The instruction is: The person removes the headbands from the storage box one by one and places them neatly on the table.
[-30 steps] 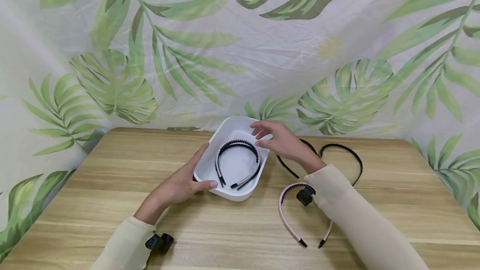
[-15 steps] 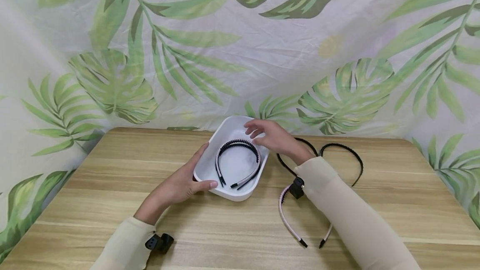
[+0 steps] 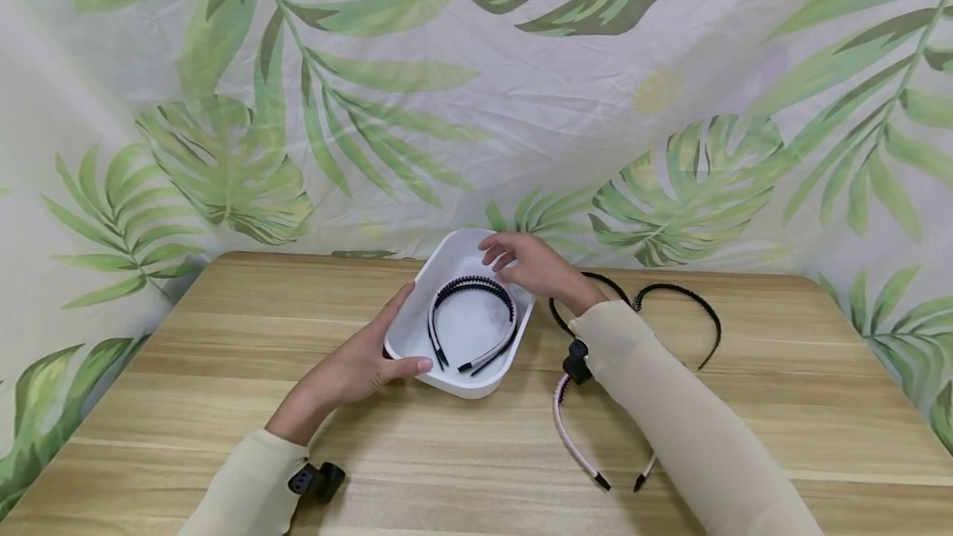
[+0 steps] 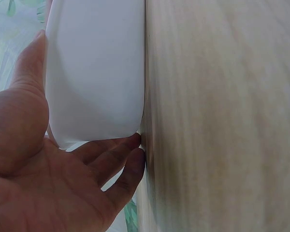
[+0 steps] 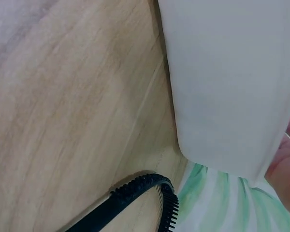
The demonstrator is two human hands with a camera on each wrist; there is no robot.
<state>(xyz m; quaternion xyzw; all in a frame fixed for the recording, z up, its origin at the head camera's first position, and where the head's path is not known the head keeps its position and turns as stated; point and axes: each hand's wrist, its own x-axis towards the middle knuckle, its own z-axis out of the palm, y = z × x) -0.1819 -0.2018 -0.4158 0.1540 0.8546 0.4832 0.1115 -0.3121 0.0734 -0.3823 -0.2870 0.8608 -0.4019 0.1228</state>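
A white plastic bin (image 3: pixel 466 388) stands on the table, and inside it lie a pink headband (image 3: pixel 487 357) and a dark toothed headband (image 3: pixel 476 286), one over the other. My left hand (image 3: pixel 361 366) holds the bin by its near left side, thumb over the rim. In the left wrist view, the fingers of that hand (image 4: pixel 53 188) wrap under the end of the bin (image 4: pixel 96 63). Over the back right rim hovers my right hand (image 3: pixel 532 265), fingers loosely bent, nothing visible in them. The right wrist view shows the bin's outer wall (image 5: pixel 227 92) beside that hand (image 5: pixel 287 166).
To the right of the bin lie two black headbands, one partly behind my right arm (image 3: pixel 553 314) and one farther right (image 3: pixel 715 317). A pink headband (image 3: pixel 560 424) lies nearer, partly covered by my sleeve (image 3: pixel 670 387). A leaf-patterned cloth (image 3: pixel 402 89) hangs behind the wooden table (image 3: pixel 447 470).
My right hand has drifted left and slightly back over the bin's rim, its sleeve covering more of the pink headband on the table. The left hand and bin have stayed put.
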